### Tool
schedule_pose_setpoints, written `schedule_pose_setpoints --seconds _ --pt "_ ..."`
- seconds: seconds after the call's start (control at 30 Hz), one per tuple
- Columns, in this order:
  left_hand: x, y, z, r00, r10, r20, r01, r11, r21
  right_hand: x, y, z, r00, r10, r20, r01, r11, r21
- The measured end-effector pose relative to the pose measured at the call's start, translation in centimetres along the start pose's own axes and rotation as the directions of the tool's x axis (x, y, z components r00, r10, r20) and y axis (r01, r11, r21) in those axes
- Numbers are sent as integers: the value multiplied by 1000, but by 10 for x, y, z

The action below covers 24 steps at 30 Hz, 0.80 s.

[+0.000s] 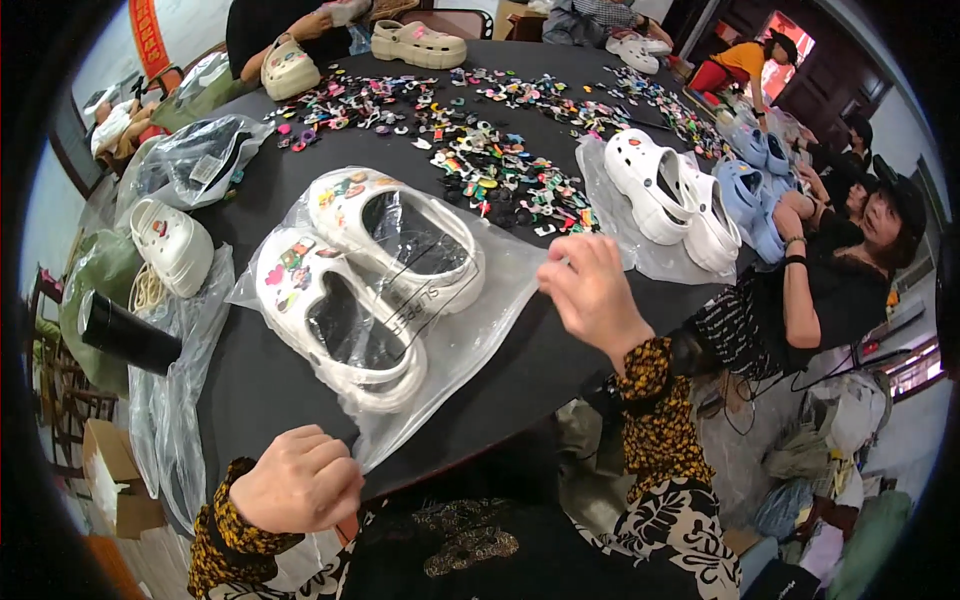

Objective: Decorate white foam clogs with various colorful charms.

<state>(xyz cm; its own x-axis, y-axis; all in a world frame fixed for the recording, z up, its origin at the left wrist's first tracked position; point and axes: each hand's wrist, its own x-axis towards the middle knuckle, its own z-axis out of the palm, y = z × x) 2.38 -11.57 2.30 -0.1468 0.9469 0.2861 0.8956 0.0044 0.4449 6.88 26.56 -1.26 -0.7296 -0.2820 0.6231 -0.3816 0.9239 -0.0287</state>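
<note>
A pair of white clogs with colourful charms lies inside a clear plastic bag (470,350) on the table in front of me. The left clog (335,320) has a pink heart and other charms on its toe; the right clog (400,240) rests beside it. My right hand (592,295) pinches the bag's right corner between thumb and fingers. At the bag's near corner, by the table edge, my left hand (300,482) is closed with its knuckles up, seemingly on the plastic; its fingertips are partly hidden.
Loose shoe charms (500,165) spread over the dark table (270,390). White clogs (655,190) lie on plastic at right, blue clogs (750,195) beyond. A white clog (170,245) and a black cylinder (128,333) stand left. A person (850,255) sits at right.
</note>
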Motion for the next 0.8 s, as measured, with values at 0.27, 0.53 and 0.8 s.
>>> schedule_pose_setpoints --seconds 0.27,0.53,0.8 --pt "-17 3 -6 989 -146 40 148 988 -49 -1 16 -5 993 110 -51 -114 990 -86" --pt "20 7 -15 981 -190 -33 185 977 -101 2 12 -3 984 163 -67 -167 983 -70" --pt "38 -2 7 951 -224 -211 289 887 361 10 -38 -11 1000 13 -24 -9 991 134"
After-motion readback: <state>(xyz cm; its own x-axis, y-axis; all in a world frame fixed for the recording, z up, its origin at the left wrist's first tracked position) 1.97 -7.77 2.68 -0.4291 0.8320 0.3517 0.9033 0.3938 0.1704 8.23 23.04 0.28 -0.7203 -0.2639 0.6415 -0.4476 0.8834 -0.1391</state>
